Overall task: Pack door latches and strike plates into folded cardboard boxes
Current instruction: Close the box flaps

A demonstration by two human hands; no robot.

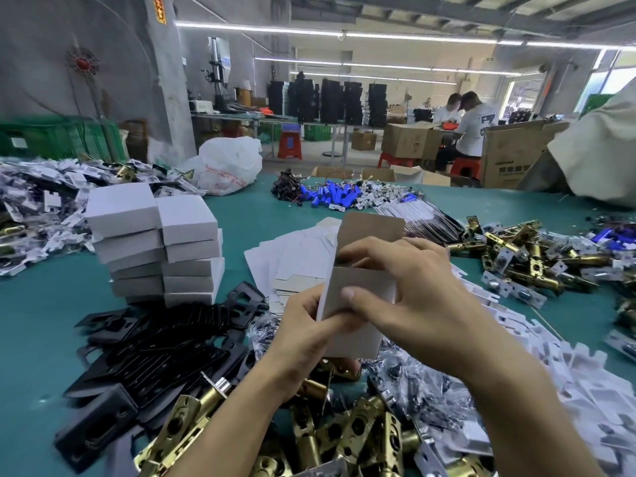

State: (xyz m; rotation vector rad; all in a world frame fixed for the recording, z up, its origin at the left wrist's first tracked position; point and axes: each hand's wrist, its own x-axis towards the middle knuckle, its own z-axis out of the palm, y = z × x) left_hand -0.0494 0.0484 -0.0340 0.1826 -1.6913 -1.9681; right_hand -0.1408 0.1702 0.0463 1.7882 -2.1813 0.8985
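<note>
I hold a small white cardboard box (361,325) upright over the table, its brown top flap (371,228) standing open. My left hand (306,339) grips the box's lower left side. My right hand (406,290) holds its front, thumb on the white face and fingers curled over the open top. Brass door latches (344,432) lie heaped below my hands, with more brass latches (526,256) at the right. Black strike plates (155,352) are piled to the left. What is inside the box is hidden.
Two stacks of closed white boxes (158,242) stand at the left, flat box blanks (292,259) behind my hands. Bagged small parts (430,390), white card inserts (568,383), blue cylinders (330,196) and a white plastic bag (227,166) lie on the green table (34,321). Two people sit far back.
</note>
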